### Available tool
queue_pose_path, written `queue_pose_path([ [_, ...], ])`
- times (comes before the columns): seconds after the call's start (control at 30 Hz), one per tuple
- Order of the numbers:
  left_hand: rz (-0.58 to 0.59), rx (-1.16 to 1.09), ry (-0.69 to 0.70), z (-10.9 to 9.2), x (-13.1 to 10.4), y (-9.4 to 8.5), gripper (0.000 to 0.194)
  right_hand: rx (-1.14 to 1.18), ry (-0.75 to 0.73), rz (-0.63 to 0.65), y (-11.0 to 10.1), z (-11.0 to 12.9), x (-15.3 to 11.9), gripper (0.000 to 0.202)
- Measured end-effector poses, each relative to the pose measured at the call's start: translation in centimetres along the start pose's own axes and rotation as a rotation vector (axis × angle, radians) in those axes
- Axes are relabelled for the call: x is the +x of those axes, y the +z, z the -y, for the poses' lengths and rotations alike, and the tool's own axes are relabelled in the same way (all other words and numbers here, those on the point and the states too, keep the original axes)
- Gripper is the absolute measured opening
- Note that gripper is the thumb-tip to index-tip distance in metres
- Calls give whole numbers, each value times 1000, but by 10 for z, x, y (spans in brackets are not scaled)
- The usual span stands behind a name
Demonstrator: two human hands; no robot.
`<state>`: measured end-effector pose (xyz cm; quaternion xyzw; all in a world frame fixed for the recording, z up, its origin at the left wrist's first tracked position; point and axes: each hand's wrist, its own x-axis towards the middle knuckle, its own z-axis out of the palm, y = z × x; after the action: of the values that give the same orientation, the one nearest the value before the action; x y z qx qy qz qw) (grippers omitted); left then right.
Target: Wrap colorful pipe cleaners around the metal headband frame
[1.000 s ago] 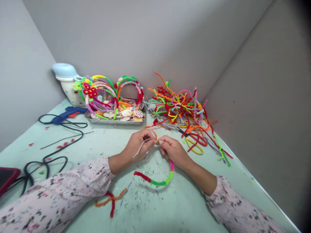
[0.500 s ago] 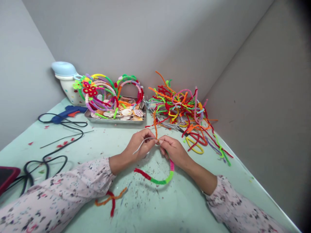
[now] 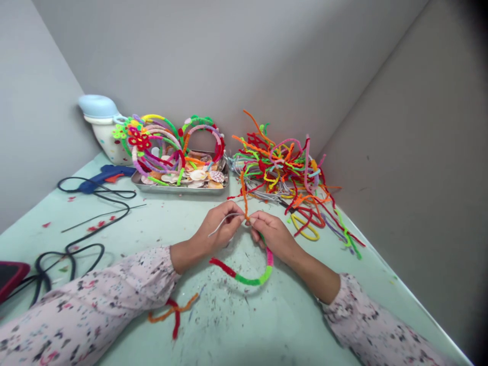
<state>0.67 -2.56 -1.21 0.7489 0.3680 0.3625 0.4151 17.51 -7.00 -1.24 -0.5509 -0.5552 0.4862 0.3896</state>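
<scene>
Head view shows the person's left hand (image 3: 221, 227) and right hand (image 3: 273, 233) nearly touching over the pale green table (image 3: 267, 325), each closed in a pinch. An orange fuzzy pipe cleaner (image 3: 244, 195) rises from where their fingertips meet. One thin grey wire (image 3: 222, 222) arcs leftward from the left fingertips. Out from under the right hand, a curved fuzzy pink, green and red band (image 3: 247, 281) bends around, its red end nearer the wearer than the left hand.

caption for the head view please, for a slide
Left hand and right hand meet at an orange pipe cleaner, a colour-banded strip curving below, shell tray behind.
</scene>
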Motion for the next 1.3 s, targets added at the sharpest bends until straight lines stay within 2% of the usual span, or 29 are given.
queue_pose_path([
  [0.3, -31, 54, 26, -3, -2, 0, 11, -121, -110, -49, 2, -7, -2, 20],
  [0.7, -86, 75, -3, -11, -5, 3, 9, -230, -193, -113, 5, 1, -10, 21],
  [1.07, -109, 31, -64, -15, -5, 5, 7, -344, -225, -131, 5, 6, -13, 22],
  [1.3, -95, 2, -85, -11, -5, 6, 5, -328, -198, -121, 6, 5, -12, 16],
])
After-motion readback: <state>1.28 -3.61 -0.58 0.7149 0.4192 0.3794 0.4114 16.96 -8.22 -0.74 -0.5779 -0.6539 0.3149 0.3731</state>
